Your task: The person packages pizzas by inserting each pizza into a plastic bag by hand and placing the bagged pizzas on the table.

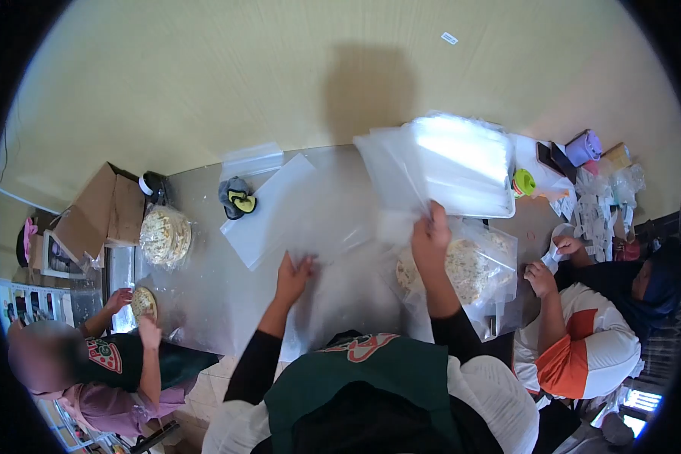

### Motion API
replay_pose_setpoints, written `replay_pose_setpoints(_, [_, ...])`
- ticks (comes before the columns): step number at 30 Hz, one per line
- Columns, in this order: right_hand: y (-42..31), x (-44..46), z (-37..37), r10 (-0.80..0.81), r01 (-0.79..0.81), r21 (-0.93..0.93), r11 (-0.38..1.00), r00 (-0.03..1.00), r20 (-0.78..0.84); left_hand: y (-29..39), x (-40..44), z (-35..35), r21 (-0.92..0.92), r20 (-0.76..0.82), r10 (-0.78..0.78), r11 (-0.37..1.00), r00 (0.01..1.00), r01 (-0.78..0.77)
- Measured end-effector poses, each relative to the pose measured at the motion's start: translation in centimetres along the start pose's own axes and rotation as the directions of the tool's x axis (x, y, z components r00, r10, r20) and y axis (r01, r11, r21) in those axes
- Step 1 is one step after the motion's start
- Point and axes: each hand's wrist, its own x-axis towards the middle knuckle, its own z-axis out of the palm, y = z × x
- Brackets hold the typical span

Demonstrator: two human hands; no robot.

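My right hand (431, 233) is closed on a clear plastic bag (393, 170), pinching it near its lower corner as it stands up over the table. My left hand (292, 278) is at the table's middle, its thumb and fingertips drawn together at what looks like the near edge of the same film. Motion blur smears the plastic between my hands. Just beneath my right forearm lie flat, round, topped pizza bases (469, 272) in clear bags. Beyond my right hand, a white tray (461, 170) holds a stack of clear plastic bags.
Left are a bagged stack of pizza bases (165, 236), a grey-yellow cloth item (237, 198) and a cardboard box (98, 212). One co-worker (106, 363) handles a round base (144, 303); another (583, 333) holds white material at right. A green-lidded container (523, 182) stands beside the tray.
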Motion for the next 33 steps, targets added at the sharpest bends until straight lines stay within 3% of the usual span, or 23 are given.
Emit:
replay_pose_setpoints(1, [-1.1, -1.0, -2.0, 0.02, -0.021, 0.083, 0.996, 1.0, 0.014, 0.7, 2.3, 0.4, -0.088, 0.05, -0.059, 0.994, 0.997, 0.063])
replay_pose_setpoints(3, [-1.6, -2.7, -4.7, 0.137, -0.14, 0.07, 0.988, 0.99, 0.044, 2.9, 6.8, 1.5, -0.083, 0.096, -0.02, 0.996, 0.995, 0.028])
replay_pose_setpoints(5, [-1.0, -5.0, -6.4, 0.19, -0.195, 0.122, 0.973, 0.98, 0.053, 3.4, 11.5, 2.9, 0.184, 0.065, 0.017, 0.983, 0.998, -0.029])
replay_pose_setpoints(7, [-0.5, -6.5, -7.1, 0.267, -0.274, 0.156, 0.949, 0.962, 0.065, 3.6, 15.7, 4.6, 0.052, 0.138, 0.039, 0.998, 0.99, -0.047])
replay_pose_setpoints(10, [0.1, -8.3, -6.9, 0.359, -0.367, 0.176, 0.913, 0.93, 0.076, 4.3, 18.3, 7.2, 0.281, -0.01, 0.041, 0.959, 0.999, -0.036])
replay_pose_setpoints(11, [0.2, -8.8, -6.7, 0.38, -0.388, 0.182, 0.904, 0.922, 0.078, 3.5, 18.7, 7.6, 0.457, -0.099, 0.203, 0.879, 0.974, -0.137])
replay_pose_setpoints(13, [0.4, -9.3, -5.4, 0.37, -0.375, 0.18, 0.909, 0.927, 0.063, 1.8, 19.0, 8.2, 0.77, -0.173, 0.543, 0.595, 0.822, -0.231])
replay_pose_setpoints(14, [-0.1, -9.4, -4.9, 0.352, -0.355, 0.113, 0.928, 0.935, 0.046, 1.7, 18.3, 8.1, 0.728, -0.144, 0.533, 0.628, 0.834, -0.275])
replay_pose_setpoints(16, [-1.0, -9.5, -3.7, 0.147, -0.142, -0.104, 0.984, 0.989, 0.036, 2.2, 15.5, 7.1, 0.637, -0.096, 0.513, 0.69, 0.853, -0.343])
replay_pose_setpoints(17, [-1.2, -9.5, -3.1, 0.039, -0.027, -0.207, 0.978, 0.998, 0.055, 2.4, 13.0, 6.6, 0.416, -0.004, 0.257, 0.879, 0.967, -0.232])
replay_pose_setpoints(18, [-1.0, -9.3, -2.4, -0.155, 0.176, -0.225, 0.958, 0.982, 0.11, 2.7, 9.8, 6.0, 0.189, 0.149, 0.009, 0.981, 0.989, -0.037])
replay_pose_setpoints(20, [-0.6, -10.4, -0.7, -0.171, 0.262, -0.273, 0.926, 0.933, 0.317, 3.2, 3.6, 4.7, -0.102, 0.356, -0.269, 0.941, 0.895, 0.324])
replay_pose_setpoints(23, [-1.5, -12.5, 2.0, -0.16, 0.345, -0.254, 0.904, 0.822, 0.546, -1.3, -2.7, 2.8, -0.225, 0.214, -0.38, 0.877, 0.9, 0.424])
replay_pose_setpoints(27, [1.2, -16.6, 4.1, -0.058, 0.338, -0.247, 0.908, 0.686, 0.725, -3.8, -6.4, -0.5, -0.227, -0.016, -0.41, 0.89, 0.912, 0.396])
replay_pose_setpoints(30, [2.4, -17.2, 4.1, -0.105, 0.406, -0.205, 0.89, 0.621, 0.777, -3.7, -7.5, -2.4, -0.163, -0.072, -0.396, 0.91, 0.915, 0.381])
replay_pose_setpoints(33, [1.2, -15.1, 3.5, -0.335, 0.452, -0.024, 0.892, 0.696, 0.635, -2.9, -7.5, -3.1, -0.165, -0.055, -0.346, 0.928, 0.937, 0.333])
